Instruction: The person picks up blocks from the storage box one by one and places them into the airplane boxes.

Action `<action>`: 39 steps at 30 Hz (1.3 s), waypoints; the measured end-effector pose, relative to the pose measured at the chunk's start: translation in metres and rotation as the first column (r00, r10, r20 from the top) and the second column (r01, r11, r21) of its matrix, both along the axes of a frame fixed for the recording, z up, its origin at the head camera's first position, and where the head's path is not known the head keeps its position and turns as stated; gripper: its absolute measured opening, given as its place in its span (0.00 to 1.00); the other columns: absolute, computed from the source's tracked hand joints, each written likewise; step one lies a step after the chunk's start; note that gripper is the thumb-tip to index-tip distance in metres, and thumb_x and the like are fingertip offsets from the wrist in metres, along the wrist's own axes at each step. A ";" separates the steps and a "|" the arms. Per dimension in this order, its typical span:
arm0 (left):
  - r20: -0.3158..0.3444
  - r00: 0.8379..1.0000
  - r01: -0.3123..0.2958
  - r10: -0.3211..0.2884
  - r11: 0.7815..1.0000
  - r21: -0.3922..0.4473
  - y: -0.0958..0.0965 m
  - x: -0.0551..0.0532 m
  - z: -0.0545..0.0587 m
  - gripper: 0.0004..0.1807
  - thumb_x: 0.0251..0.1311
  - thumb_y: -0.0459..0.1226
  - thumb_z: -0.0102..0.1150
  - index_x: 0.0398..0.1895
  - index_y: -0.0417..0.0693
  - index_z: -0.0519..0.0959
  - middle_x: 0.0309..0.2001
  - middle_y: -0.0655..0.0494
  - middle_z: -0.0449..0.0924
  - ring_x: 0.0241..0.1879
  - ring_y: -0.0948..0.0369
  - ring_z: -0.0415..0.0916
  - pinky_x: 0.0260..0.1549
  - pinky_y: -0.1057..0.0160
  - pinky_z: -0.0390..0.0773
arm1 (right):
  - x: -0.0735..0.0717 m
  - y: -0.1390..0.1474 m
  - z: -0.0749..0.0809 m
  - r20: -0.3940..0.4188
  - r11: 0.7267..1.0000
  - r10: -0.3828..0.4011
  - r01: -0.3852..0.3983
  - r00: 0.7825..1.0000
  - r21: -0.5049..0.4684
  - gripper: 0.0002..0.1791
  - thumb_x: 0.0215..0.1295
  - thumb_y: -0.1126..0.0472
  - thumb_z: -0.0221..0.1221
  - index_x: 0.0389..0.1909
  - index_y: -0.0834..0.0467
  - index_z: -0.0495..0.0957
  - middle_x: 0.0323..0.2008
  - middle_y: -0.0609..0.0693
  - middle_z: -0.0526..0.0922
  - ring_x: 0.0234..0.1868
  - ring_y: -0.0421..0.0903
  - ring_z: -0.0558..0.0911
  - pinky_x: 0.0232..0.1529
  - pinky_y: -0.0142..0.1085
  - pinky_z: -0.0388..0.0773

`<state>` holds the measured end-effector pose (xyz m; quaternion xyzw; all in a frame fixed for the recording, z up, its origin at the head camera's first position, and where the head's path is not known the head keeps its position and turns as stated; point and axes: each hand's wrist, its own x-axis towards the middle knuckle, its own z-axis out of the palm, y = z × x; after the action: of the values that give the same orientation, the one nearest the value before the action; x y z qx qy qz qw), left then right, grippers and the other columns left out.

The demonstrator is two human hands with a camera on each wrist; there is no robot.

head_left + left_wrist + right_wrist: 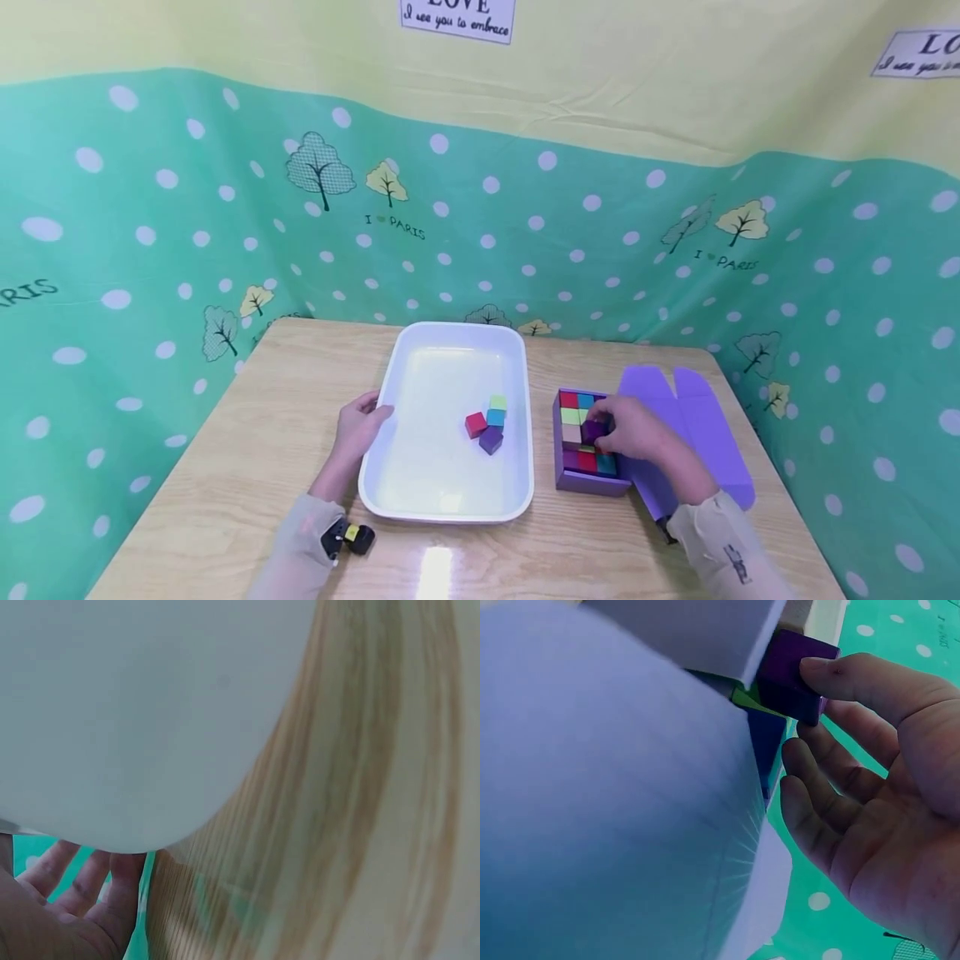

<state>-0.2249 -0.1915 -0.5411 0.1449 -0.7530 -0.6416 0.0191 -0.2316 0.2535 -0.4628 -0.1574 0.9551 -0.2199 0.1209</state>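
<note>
A purple cube (pixel 799 671) is pinched between the thumb and fingers of my right hand (pixel 633 427), over the purple box (pixel 592 483) of coloured cubes. In the right wrist view the right hand (pixel 885 780) has its thumb on one face of this cube. My left hand (pixel 358 429) grips the left rim of the white tray (pixel 420 492), thumb over the edge. Beneath the rim, the fingers of the left hand (pixel 82 907) show in the left wrist view. Inside the tray lie a red cube (pixel 476 425), a purple cube (pixel 491 440), a blue cube (pixel 496 417) and a light green cube (pixel 498 403).
The box's purple lid (pixel 712 433) lies folded back to the right, under the right forearm. All stands on a wooden table (pixel 315 358), with a green dotted cloth (pixel 450 233) hanging behind and at both sides.
</note>
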 end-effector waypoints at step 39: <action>-0.009 1.000 -0.006 0.006 1.000 0.007 0.001 -0.001 -0.002 0.26 0.58 0.33 0.60 0.60 0.33 0.73 0.53 0.34 0.77 0.48 0.46 0.78 0.45 0.56 0.82 | 0.008 -0.002 0.000 -0.026 0.999 -0.019 0.018 0.999 -0.029 0.15 0.49 0.65 0.73 0.37 0.55 0.80 0.33 0.46 0.78 0.34 0.44 0.75 0.36 0.40 0.79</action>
<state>-0.2255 -0.1905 -0.5435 0.1443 -0.7502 -0.6448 0.0236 -0.2241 0.2510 -0.4632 -0.1531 0.9548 -0.2327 0.1041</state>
